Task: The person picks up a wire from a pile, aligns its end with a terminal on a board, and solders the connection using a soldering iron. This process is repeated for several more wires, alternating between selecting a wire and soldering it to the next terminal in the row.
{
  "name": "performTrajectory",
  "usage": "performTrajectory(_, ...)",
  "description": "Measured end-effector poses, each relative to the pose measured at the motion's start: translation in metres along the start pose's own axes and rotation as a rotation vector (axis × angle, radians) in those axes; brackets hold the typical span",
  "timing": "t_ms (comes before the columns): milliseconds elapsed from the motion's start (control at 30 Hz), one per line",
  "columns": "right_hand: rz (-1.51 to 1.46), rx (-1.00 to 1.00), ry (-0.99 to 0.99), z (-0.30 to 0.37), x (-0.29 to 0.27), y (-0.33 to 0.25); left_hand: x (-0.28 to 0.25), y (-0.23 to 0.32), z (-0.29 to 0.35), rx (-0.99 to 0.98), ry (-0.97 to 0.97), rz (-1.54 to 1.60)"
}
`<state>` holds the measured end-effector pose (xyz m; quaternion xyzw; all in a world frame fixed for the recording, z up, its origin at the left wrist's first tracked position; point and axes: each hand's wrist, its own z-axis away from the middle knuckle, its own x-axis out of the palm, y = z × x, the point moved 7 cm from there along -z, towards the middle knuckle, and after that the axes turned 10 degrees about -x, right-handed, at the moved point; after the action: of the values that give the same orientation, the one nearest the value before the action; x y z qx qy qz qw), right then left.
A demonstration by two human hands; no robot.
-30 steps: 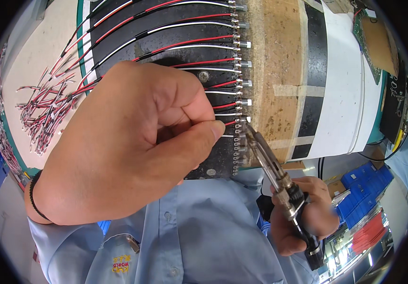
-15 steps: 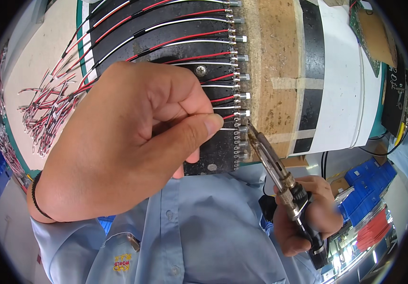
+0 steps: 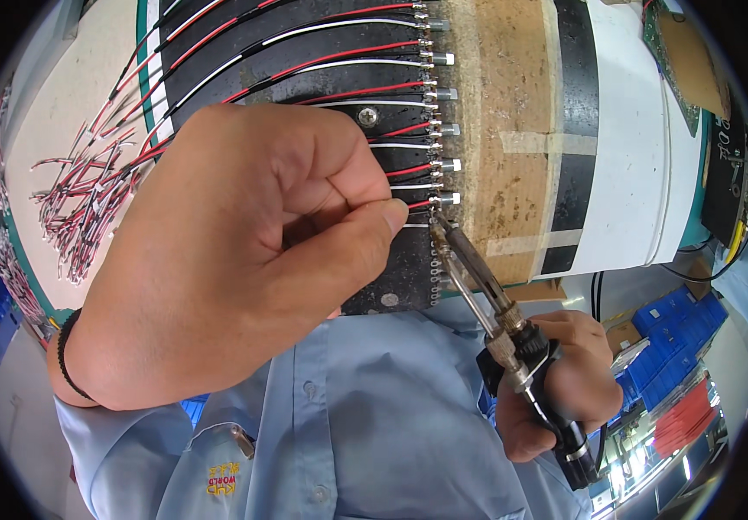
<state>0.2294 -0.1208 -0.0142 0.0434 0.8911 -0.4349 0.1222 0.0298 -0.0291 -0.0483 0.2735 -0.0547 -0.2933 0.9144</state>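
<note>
My left hand (image 3: 253, 251) is closed in a pinch. A short red wire (image 3: 419, 204) and a white wire come out past its fingertips toward a small metal connector (image 3: 448, 198). My right hand (image 3: 578, 381) grips the black handle of a soldering iron (image 3: 514, 322), which has a thin metal feed tube alongside its shaft. The iron's tip is at the wire ends beside the connector, close to my left thumb; exact contact is too small to tell. Several connectors with red and white wires are lined up along the edge of a black plate (image 3: 391, 276).
Loose wire ends (image 3: 88, 217) lie bunched on the pale surface at left. Right of the connectors is a stained tan board (image 3: 504, 95) with tape strips, then a white surface (image 3: 630, 173). Blue bins (image 3: 673, 325) stand at lower right. A dark cable hangs below the bench edge.
The iron's tip has moved left onto the wire-end side of the connector row. The plate and its connectors have shifted slightly up in view. My left hand keeps its pinch.
</note>
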Motion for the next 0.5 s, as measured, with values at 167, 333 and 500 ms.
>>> performTrajectory(167, 0.024, 0.003, 0.005, 0.0005, -0.0015, -0.002, 0.0002, 0.0012, 0.0003, 0.028, 0.007, -0.01)
performTrajectory(333, 0.014, 0.022, -0.02, 0.0006, -0.0002, -0.0015, -0.0002, 0.0008, 0.0009, 0.048, 0.035, -0.049)
performTrajectory(500, -0.002, 0.024, -0.05, 0.0018, -0.0021, -0.0015, -0.0008, 0.0005, 0.001, 0.07, 0.034, -0.049)
